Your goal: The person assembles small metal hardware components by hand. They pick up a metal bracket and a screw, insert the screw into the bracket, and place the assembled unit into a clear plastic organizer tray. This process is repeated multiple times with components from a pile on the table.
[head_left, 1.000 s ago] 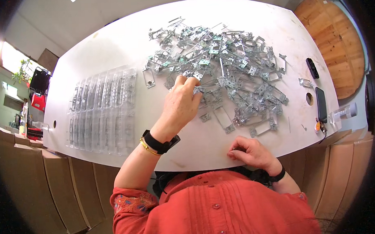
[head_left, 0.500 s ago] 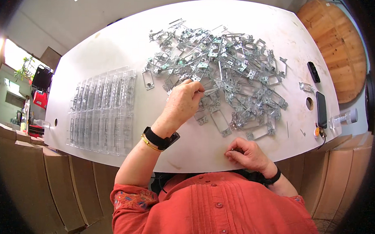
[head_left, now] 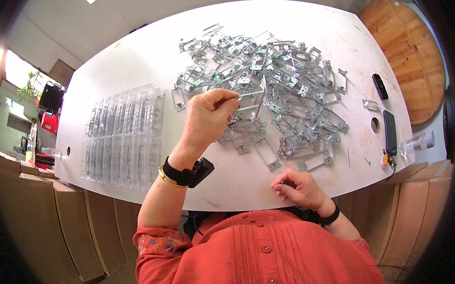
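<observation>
- Metal bracket (head_left: pixel 249 95): thin stamped frame, bright zinc finish, now lifted off the near edge of the heap; half a second ago I saw the hand pressed down into the parts.
- Left hand (head_left: pixel 206 117): fingertips pinched shut on the bracket, wrist raised. I read that as one piece singled out.
- Right hand (head_left: pixel 296 187): loosely curled on the table edge (head_left: pixel 239 189); whether it holds anything, I cannot tell.
- Bracket pile (head_left: pixel 280 85): tangled, glinting, angular.
- Clear plastic trays (head_left: pixel 122 135): ribbed, glossy, left of the hand.
</observation>
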Demonstrator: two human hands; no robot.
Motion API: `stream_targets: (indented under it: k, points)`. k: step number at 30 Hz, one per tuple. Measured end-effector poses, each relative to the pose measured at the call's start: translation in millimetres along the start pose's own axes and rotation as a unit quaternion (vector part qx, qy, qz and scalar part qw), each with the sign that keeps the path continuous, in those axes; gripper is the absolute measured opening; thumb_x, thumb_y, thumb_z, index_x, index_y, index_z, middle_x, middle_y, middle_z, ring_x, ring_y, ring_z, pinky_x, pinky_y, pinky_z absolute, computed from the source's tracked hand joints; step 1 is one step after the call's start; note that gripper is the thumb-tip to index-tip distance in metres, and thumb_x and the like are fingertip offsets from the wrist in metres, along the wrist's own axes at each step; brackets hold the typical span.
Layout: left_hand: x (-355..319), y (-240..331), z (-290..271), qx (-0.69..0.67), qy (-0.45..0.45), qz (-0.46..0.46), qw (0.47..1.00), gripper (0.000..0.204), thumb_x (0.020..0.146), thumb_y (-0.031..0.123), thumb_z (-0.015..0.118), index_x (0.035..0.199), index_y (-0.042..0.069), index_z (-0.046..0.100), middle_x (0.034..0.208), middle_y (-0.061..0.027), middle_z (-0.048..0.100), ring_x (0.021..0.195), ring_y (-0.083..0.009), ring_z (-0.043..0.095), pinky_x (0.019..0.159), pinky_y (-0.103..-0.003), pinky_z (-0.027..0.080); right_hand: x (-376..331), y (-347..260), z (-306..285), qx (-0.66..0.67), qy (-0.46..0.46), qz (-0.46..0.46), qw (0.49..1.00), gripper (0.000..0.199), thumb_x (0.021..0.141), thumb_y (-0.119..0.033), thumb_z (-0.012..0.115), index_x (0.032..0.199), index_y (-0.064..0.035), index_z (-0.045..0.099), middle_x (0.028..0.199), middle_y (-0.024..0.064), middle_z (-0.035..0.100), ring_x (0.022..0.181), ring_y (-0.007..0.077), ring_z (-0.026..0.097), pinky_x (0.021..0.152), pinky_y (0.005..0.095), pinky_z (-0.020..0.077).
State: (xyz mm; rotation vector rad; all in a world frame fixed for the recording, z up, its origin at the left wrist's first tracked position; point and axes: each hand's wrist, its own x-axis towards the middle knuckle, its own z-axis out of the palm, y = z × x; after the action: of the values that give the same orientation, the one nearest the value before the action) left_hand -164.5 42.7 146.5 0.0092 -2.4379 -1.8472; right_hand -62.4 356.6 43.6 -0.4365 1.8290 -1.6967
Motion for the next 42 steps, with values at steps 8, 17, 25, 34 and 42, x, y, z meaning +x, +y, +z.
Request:
stream_targets:
  k: [8,17,25,34,42]
  points:
    - [-5.6,-5.3,-7.2,0.07,-0.008,-0.054,0.996,0.016,0.103,0.009,0.077,0.112,-0.004,0.081,0.083,-0.002,0.075,0.067,-0.0061,0.066,0.059,-0.023,0.053,-1.1,-3.9,1.8,-0.007,0.007,-0.003,1.0,0.007,0.11,-0.011,0.072,0.113,-0.0052,0.071,0.088,0.0004,0.074,0.076,0.0075,0.072,0.069,0.0261,0.061]
    - [-6.3,-30.5,-8.2,0.009,-0.011,-0.098,0.995,0.024,0.104,0.007,0.072,0.125,-0.005,0.075,0.087,-0.0041,0.076,0.07,-0.0103,0.072,0.061,-0.026,0.058,-1.4,-1.2,3.0,-0.009,0.013,-0.006,1.0,0.004,0.109,-0.008,0.071,0.113,-0.0061,0.071,0.087,-0.0005,0.075,0.073,0.007,0.071,0.067,0.0256,0.059]
    - [-7.7,-37.8,-7.4,0.295,0.119,0.058,0.946,0.037,0.096,0.012,0.078,0.13,-0.002,0.074,0.117,-0.0167,0.072,0.084,-0.0201,0.072,0.08,-0.036,0.059,-1.8,-6.8,-0.5,-0.029,-0.001,0.006,1.0,0.005,0.109,-0.005,0.07,0.114,-0.003,0.07,0.091,0.0016,0.073,0.077,0.0064,0.07,0.069,0.0247,0.0574]
    - [-4.9,-39.2,4.7,0.366,0.064,0.097,0.923,0.037,0.094,0.017,0.081,0.127,0.002,0.075,0.12,-0.0173,0.068,0.089,-0.0283,0.068,0.085,-0.043,0.058,-2.0,-5.2,-1.6,-0.033,-0.011,-0.006,0.999,0.007,0.11,-0.004,0.071,0.116,-0.0014,0.069,0.098,0.0017,0.072,0.079,0.0059,0.068,0.071,0.0234,0.0571]
    - [16.6,-37.0,39.4,0.383,0.004,0.197,0.902,0.024,0.096,0.01,0.073,0.12,0.007,0.078,0.114,-0.0169,0.068,0.109,-0.0396,0.068,0.096,-0.046,0.057,-1.8,2.1,2.0,-0.002,0.015,-0.002,1.0,0.006,0.107,-0.01,0.074,0.111,-0.0054,0.071,0.087,0.0003,0.074,0.072,0.0066,0.07,0.066,0.0264,0.0569]
